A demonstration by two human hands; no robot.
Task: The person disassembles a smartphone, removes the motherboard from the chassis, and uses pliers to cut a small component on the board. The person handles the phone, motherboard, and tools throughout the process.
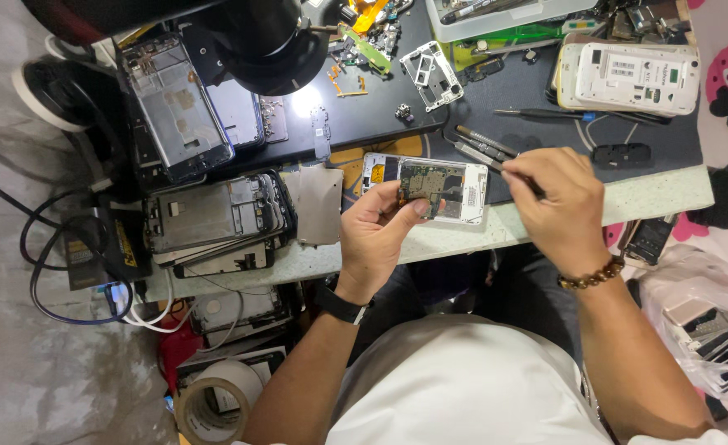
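Note:
My left hand (378,233) holds a small green circuit board (421,183) between thumb and fingers, just above an opened white phone frame (463,194) lying at the bench's front edge. My right hand (560,204) is closed around a thin dark tool (519,179), its tip pointing left toward the board. A dark wristband is on my left wrist and a bead bracelet on my right.
Stacked phone frames (215,218) and a metal shield plate (315,203) lie to the left. Above them hangs a black microscope head (269,41). Tweezers (483,146), a white phone back (636,78), loose parts and cables crowd the dark mat. A tape roll (215,400) sits below.

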